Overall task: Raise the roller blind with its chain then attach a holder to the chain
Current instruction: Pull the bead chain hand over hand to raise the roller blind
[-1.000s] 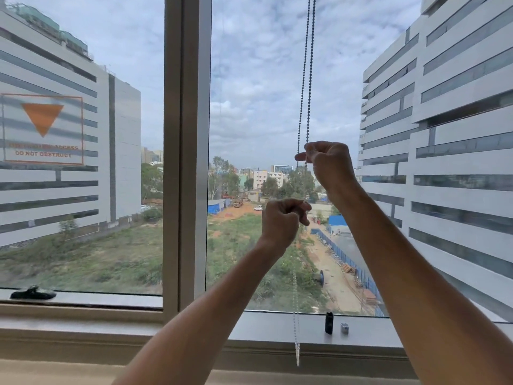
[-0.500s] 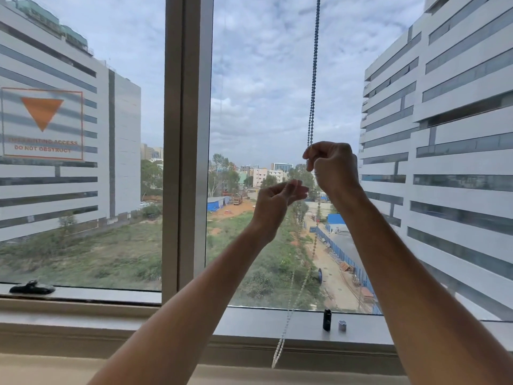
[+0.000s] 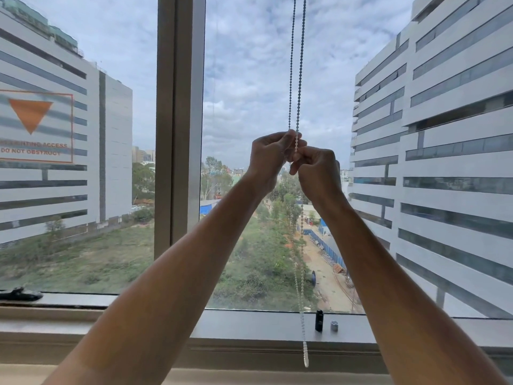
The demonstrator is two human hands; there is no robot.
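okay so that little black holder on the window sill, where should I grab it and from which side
Likely by its upper half, pinched from above with the right hand, the nearer one. The black holder stands upright and narrow on the sill, with the chain hanging to its left and a small grey piece close on its right.

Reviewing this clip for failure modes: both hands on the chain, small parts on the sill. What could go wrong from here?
1. The left hand and right hand pinch the bead chain close together; a slip could let a strand run.
2. The loose lower loop hangs beside the black holder piece and small grey piece on the window sill; a swing might knock them off.
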